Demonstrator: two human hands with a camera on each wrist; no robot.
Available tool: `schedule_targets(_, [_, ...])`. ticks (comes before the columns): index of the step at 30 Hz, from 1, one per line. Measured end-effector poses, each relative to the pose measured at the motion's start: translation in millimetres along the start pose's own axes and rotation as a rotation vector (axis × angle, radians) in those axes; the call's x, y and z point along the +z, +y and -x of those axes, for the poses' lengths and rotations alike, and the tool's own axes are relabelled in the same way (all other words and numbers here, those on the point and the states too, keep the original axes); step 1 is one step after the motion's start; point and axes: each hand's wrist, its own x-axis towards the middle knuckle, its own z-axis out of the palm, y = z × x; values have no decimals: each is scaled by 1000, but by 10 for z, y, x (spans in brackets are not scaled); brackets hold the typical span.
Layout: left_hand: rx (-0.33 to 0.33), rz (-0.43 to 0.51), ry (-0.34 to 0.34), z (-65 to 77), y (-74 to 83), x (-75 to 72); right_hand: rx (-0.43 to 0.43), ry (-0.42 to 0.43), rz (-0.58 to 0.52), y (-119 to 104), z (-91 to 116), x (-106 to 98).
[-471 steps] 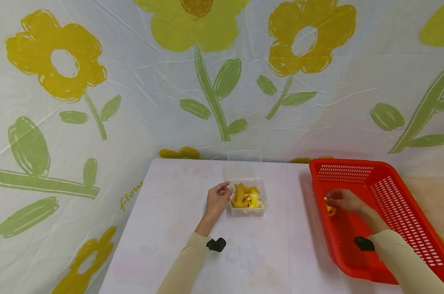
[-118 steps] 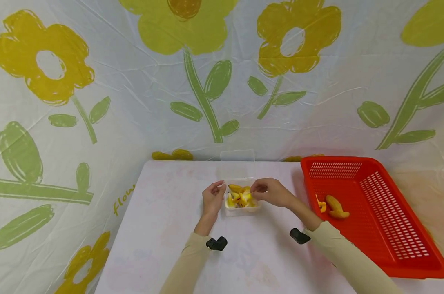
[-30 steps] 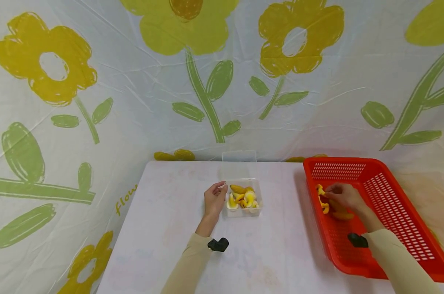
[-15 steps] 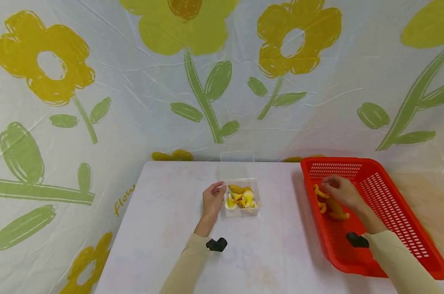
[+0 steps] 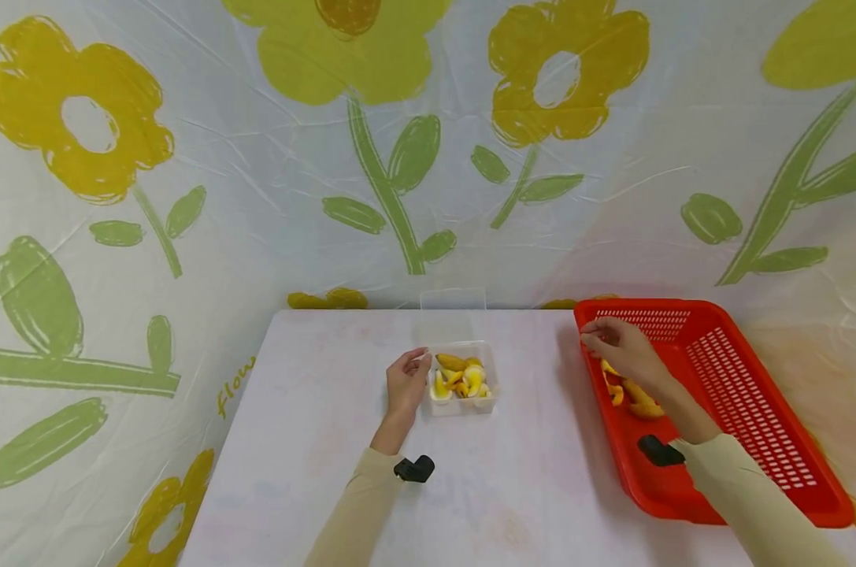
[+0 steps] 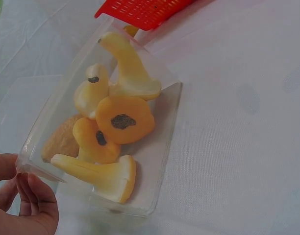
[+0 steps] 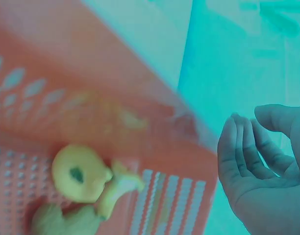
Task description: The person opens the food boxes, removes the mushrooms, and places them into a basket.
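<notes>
My left hand (image 5: 406, 386) pinches the upper corner of a clear plastic box (image 5: 461, 407), thumb above and fingers below. Inside lie several toy mushrooms: a flared yellow-and-white mushroom (image 6: 103, 176), a round orange mushroom (image 6: 125, 120) with a dark patch, and a partly hidden brown mushroom (image 6: 64, 139). My right hand (image 5: 622, 346) is over the far left rim of the red basket (image 5: 683, 500), holding nothing, fingers loosely bent. On the basket's floor sit a brown mushroom (image 5: 643, 403), a round yellow mushroom (image 7: 79, 171) and a flared yellow mushroom (image 7: 119, 188).
The box's transparent lid (image 5: 453, 315) stands folded back behind it. Both box and basket rest on a pale table (image 5: 498, 488), with a flower-printed cloth (image 5: 279, 197) hanging behind and at the sides.
A second ago my right hand was low among the mushrooms in the basket; it has since risen toward the far left rim. Over the longer span, mushrooms have gone from box to basket.
</notes>
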Motion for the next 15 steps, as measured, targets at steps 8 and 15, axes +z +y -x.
schedule_targets(8, [-2, 1, 0, -10, -14, -1, -59, -41, -38, -219, -93, 232])
schedule_targets(15, [-15, -8, 1, -1, 9, -2, -69, -84, -52, -397, -202, 498])
